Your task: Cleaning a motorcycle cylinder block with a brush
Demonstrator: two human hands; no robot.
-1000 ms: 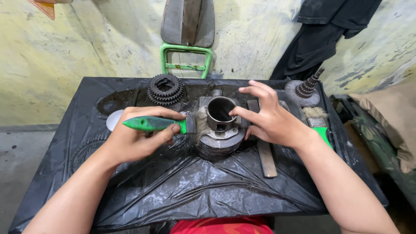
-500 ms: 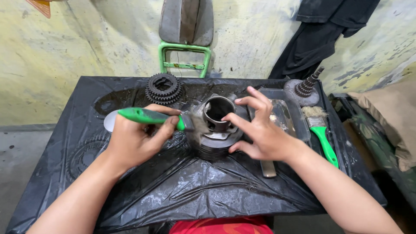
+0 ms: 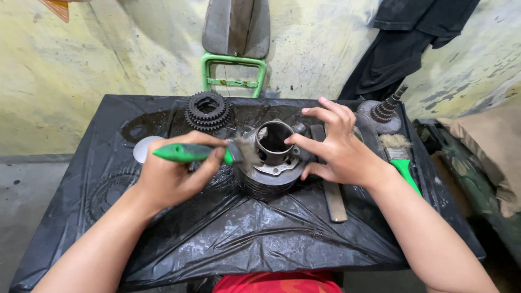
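Note:
A grimy metal engine cylinder (image 3: 270, 165) with an open bore stands upright in the middle of a table covered in black plastic sheet (image 3: 239, 244). My left hand (image 3: 171, 176) grips a green-handled brush (image 3: 187, 153), whose blurred bristles touch the cylinder's left side. My right hand (image 3: 336, 149) rests against the cylinder's right side, thumb at the rim, fingers spread.
A stack of gears (image 3: 208, 111) lies at the back. A second green-handled brush (image 3: 400, 157) and a flat metal file (image 3: 330, 184) lie to the right. A geared shaft (image 3: 384, 111) stands at the back right. A small pale dish (image 3: 144, 149) sits left. Behind stands a green-framed chair (image 3: 234, 65).
My left hand has brought the brush from beside the cylinder onto its left side, and the bristles are now blurred. My right hand has shifted its hold on the cylinder's right side.

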